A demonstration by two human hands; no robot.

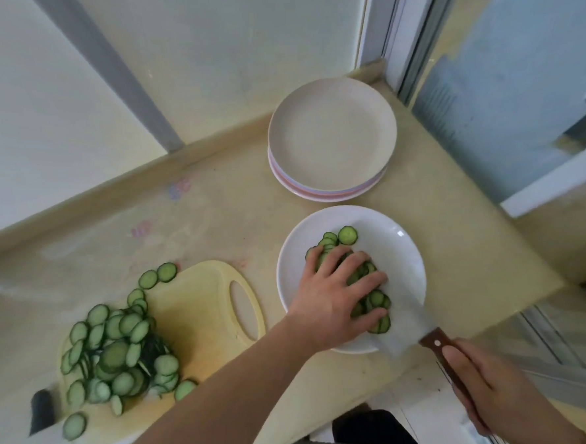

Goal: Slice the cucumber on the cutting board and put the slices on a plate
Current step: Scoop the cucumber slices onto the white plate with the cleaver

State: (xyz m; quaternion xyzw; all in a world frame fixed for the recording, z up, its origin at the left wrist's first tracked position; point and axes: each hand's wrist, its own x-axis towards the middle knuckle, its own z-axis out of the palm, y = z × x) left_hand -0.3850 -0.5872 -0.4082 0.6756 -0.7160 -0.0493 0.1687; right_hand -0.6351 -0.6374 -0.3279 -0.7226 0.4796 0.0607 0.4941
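Observation:
A white plate [397,246] sits right of the yellow cutting board [194,306]. My left hand [333,291] lies over a batch of cucumber slices [347,235] on that plate, fingers spread and pressing them against the flat blade of a cleaver [403,331] that rests over the plate's near side. My right hand [486,381] grips the cleaver's brown wooden handle [438,343]. A large heap of cucumber slices [117,352] lies on the left part of the board, with a few strays at its edges.
A stack of beige and pink plates [331,140] stands behind the white plate near the corner. The counter [215,212] ends at a wall behind and a window frame [411,43] on the right. A dark object [42,408] lies at the board's left.

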